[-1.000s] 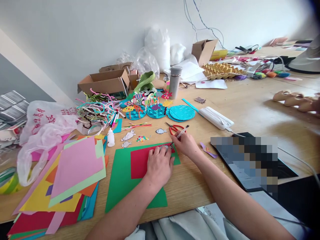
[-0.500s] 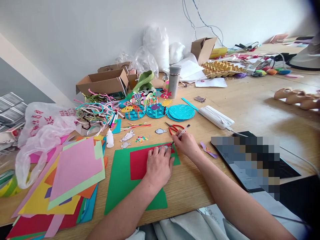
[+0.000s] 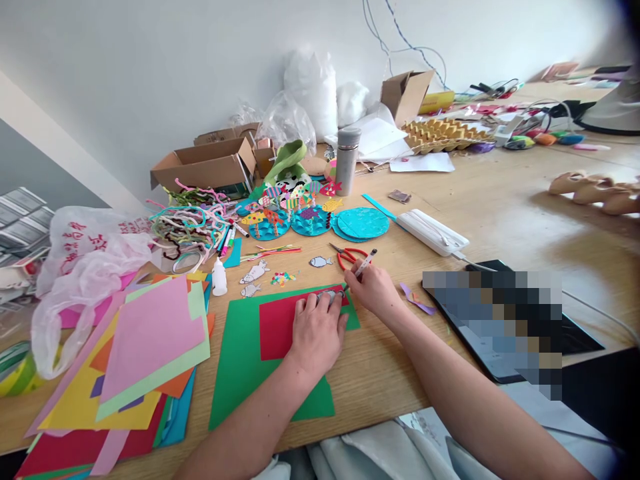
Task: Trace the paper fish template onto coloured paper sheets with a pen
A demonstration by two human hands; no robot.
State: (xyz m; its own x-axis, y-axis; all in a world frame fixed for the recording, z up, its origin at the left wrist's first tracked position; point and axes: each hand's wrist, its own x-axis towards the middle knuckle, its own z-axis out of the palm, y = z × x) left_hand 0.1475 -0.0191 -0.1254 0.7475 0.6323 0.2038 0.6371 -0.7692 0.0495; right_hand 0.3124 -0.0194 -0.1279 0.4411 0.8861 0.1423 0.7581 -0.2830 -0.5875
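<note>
My left hand (image 3: 318, 331) lies flat, fingers stretched, on a red paper sheet (image 3: 274, 331) that rests on a larger green sheet (image 3: 237, 373). Its fingertips press a small grey paper fish cut-out (image 3: 327, 294), mostly covered by them. In my right hand (image 3: 373, 288) a pen (image 3: 365, 263) is pinched, its tip down at the red sheet's upper right corner beside the cut-out. Just behind this hand lie red-handled pliers (image 3: 349, 255). Other fish cut-outs, one pale blue-grey (image 3: 321, 262) and one white (image 3: 255, 271), lie beyond the green sheet.
Coloured paper (image 3: 150, 340) is stacked at left near a plastic bag (image 3: 90, 267). A glue bottle (image 3: 219, 277), pipe cleaners (image 3: 193, 220), blue discs (image 3: 363, 223) with fish decorations alongside, and a grey flask (image 3: 347, 163) stand farther back. A power strip (image 3: 433, 232) and tablet (image 3: 480, 333) lie right.
The pen's upper end has tipped slightly to the left in my right hand. My left hand stays in place on the cut-out and red sheet.
</note>
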